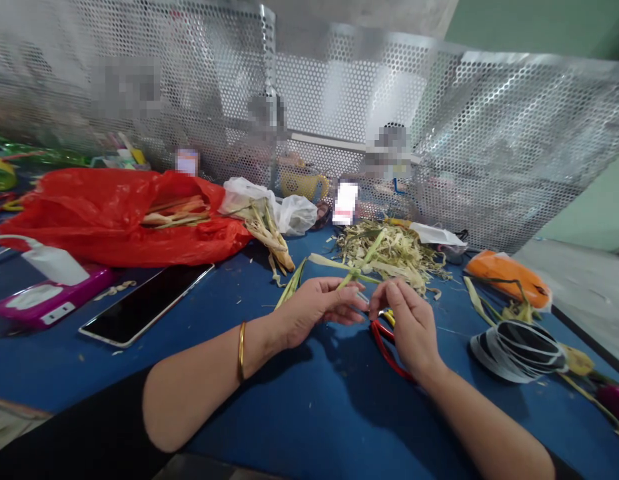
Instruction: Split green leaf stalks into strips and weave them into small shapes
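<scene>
Across the tabletop [309,413], the work looks part done. Toward its far left corner, a large red bag [89,207] lies open with long dried leaves [176,215] showing inside – apparently stock not yet used. A smaller leaf bundle [270,241] sits on the right of that bag, its near end on the bare blue surface. Near the middle of the far edge is a loose pile of shreds [404,257], which look like trimmings or torn material. By the right edge stands a coil of pale cord [519,360]. The piece in hand is a few green leaf strips [356,273], held above the tabletop, midway between its left and right edges and short of the pile. They cross at one point, while their ends spread loose in several directions, so joining and tidying seem to be what is left.

Both forearms reach in from the near edge and angle toward each other. The left hand [319,307] is palm inward, thumb and fingers closed on the strips just below the crossing. The right hand [412,320] is bent at the wrist, fingers curled round a red-handled tool [388,353]; its fingertips meet close beside the left's – whether they pinch a thread is too small to tell.
</scene>
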The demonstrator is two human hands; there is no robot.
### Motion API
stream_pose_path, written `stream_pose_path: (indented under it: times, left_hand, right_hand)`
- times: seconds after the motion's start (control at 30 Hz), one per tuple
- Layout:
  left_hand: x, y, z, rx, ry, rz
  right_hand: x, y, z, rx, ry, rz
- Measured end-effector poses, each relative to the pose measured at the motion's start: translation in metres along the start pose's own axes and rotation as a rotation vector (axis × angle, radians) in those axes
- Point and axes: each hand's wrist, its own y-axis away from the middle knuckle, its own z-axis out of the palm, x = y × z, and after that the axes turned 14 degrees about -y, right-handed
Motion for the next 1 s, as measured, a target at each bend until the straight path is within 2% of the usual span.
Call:
stream_pose_path:
  times: [0.07,0.17,0.27,0.37,0.4,0.5,0.6,0.67,0.8,0.87,0.9,1.0]
  left_hand:
    - [-0.002,-0.002,-0.002,0.046,0.034,-0.014]
    - [-0.001,-0.003,-0.005,0.103,0.098,-0.036]
    - [0.004,-0.003,-0.008,0.038,0.263,-0.086]
    - [0.009,0.0,-0.009,-0.134,0.428,-0.106]
    - [0.01,0.001,-0.009,-0.176,0.462,-0.111]
    - [0.009,0.002,-0.009,-0.234,0.51,-0.141]
    - [0.007,0.001,-0.008,-0.252,0.487,-0.151]
    - [0.005,0.001,-0.006,-0.255,0.407,-0.153]
    - [0.001,0.002,0.001,-0.24,0.142,-0.11]
    - [0.0,0.003,0.004,-0.145,0.008,-0.049]
    - [0.0,0.003,0.004,-0.035,-0.057,-0.009]
    - [0.003,0.001,0.001,0.44,-0.25,0.132]
  right_hand:
    - [0.0,0.002,0.0,-0.097,0.006,0.037]
    - [0.003,0.004,0.0,-0.186,-0.122,0.034]
    - [0.005,0.004,-0.002,-0.1,-0.205,-0.049]
    - [0.008,0.0,-0.006,0.097,0.009,-0.1]
    - [0.009,-0.002,-0.007,0.125,0.116,-0.111]
    - [0.012,-0.005,-0.008,0.053,0.338,-0.12]
    - [0.013,-0.004,-0.005,-0.054,0.381,-0.074]
    - [0.012,-0.002,-0.003,-0.08,0.373,-0.038]
    - [0.011,-0.002,-0.001,-0.002,0.303,0.028]
    - [0.011,-0.003,-0.003,0.016,0.235,0.057]
    - [0.011,-0.004,-0.004,0.005,0.198,0.067]
    - [0.013,-0.005,-0.005,-0.056,0.125,0.086]
